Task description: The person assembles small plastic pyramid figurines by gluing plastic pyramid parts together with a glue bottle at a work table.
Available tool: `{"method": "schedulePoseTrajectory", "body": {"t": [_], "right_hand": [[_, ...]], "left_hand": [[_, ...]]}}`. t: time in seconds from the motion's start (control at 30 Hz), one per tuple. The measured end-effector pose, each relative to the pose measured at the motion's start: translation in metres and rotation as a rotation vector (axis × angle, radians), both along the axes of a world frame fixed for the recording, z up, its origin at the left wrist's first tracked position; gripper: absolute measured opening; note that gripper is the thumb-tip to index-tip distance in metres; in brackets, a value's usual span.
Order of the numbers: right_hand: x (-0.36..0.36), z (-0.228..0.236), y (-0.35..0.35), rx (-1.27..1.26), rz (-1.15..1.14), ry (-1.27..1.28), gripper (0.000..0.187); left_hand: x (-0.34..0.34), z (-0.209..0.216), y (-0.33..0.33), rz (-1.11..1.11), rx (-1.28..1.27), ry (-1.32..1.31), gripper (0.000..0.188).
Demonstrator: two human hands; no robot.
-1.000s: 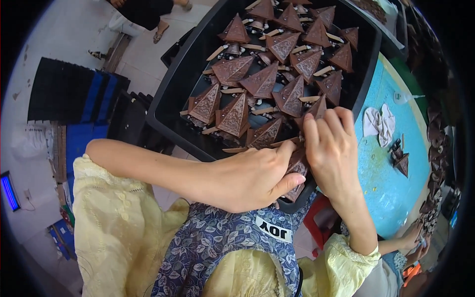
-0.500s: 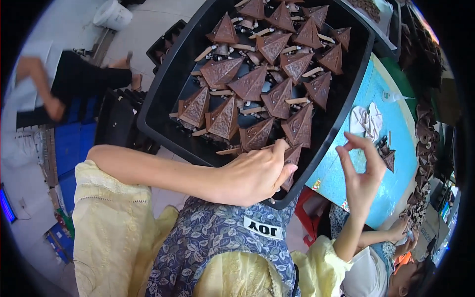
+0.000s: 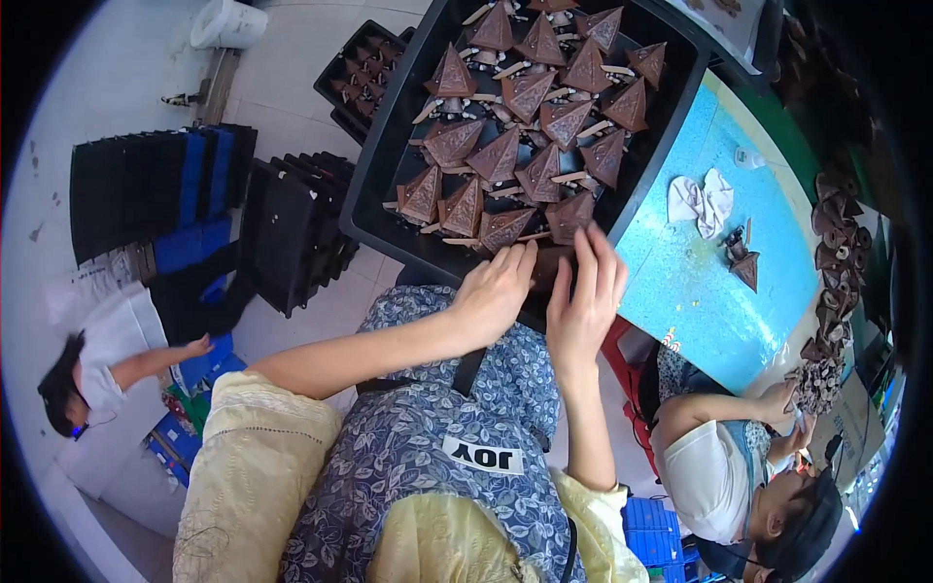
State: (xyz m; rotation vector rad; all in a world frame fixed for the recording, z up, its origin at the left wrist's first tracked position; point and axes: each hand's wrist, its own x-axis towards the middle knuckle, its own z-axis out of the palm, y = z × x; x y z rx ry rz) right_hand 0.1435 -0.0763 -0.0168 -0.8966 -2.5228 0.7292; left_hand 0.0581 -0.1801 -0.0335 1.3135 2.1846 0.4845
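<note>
A large black tray (image 3: 363,199) holds rows of brown pyramid-shaped pieces (image 3: 498,155) with carved faces, pale wooden strips and small bell-like parts among them. At its near right corner my left hand (image 3: 494,294) has its fingers closed against a brown pyramid-shaped piece (image 3: 551,262), which is partly hidden. My right hand (image 3: 586,306) is on the other side of that same piece, thumb and fingers around it. Another pyramid-shaped piece with dark parts (image 3: 743,270) lies on the blue table to the right.
On the blue table (image 3: 714,316) lie a crumpled white cloth (image 3: 702,202) and a small bottle (image 3: 748,157). Brown parts (image 3: 834,282) line its far right edge. Stacked black trays (image 3: 282,233) stand on the left. One person (image 3: 126,360) is at left, another (image 3: 719,476) sits at right.
My right hand has come from above the blue table to the tray's near corner, beside my left hand. The view has shifted, and the person at left has moved nearer the lower left.
</note>
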Motion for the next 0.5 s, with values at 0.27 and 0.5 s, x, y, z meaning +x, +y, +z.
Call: {"method": "schedulePoseTrajectory", "body": {"t": [0.27, 0.5], "right_hand": [[-0.055, -0.027, 0.019, 0.145, 0.068, -0.502, 0.062], [-0.061, -0.040, 0.035, 0.220, 0.078, -0.532, 0.015]], "left_hand": [[-0.003, 0.001, 0.004, -0.073, -0.159, -0.033, 0.037], [-0.024, 0.040, -0.012, 0.002, -0.018, -0.205, 0.034]]}}
